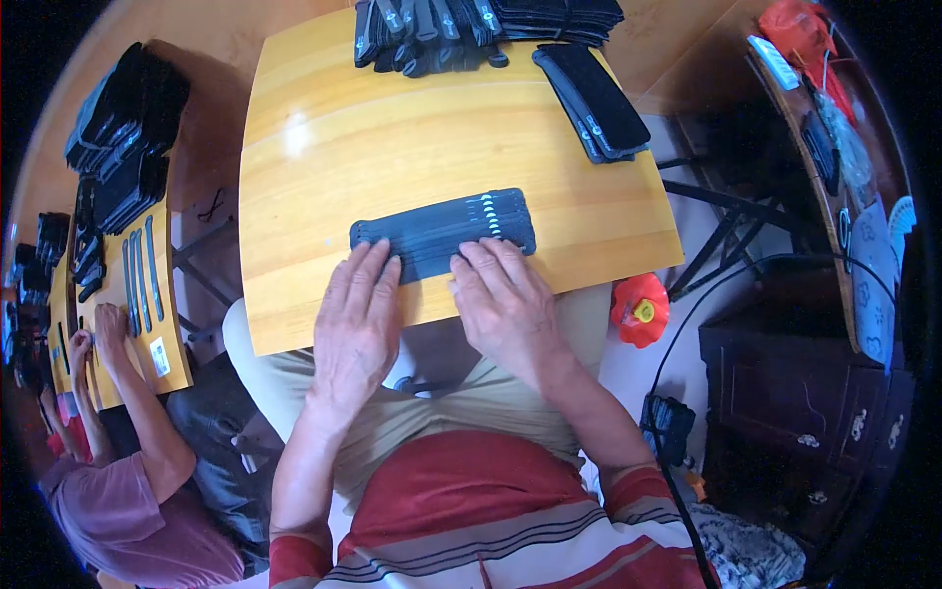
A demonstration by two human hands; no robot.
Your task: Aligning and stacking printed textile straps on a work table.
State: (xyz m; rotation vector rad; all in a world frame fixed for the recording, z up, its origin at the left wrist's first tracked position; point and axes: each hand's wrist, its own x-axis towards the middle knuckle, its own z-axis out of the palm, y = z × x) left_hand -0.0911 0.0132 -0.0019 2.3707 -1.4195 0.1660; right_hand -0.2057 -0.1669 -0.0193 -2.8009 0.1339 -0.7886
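Observation:
A row of dark fabric straps (432,228) lies overlapped side by side near the front edge of the wooden table, with small white marks lined up toward its right end. My left hand (355,319) rests with stretched fingers on the near left part of the straps. The fingertips of my right hand (505,299) lie on their near edge, below the white marks. Both hands are open, and neither grips anything that I can see. Part of the straps' near edge is hidden under my fingers.
At the table's far edge lie bundled dark straps (427,34) and a black fabric stack (559,20). A smaller pile of black pieces (594,103) sits at the right. Leftward, a person (137,491) works at another table. A red object (641,309) with a yellow centre is beside my table.

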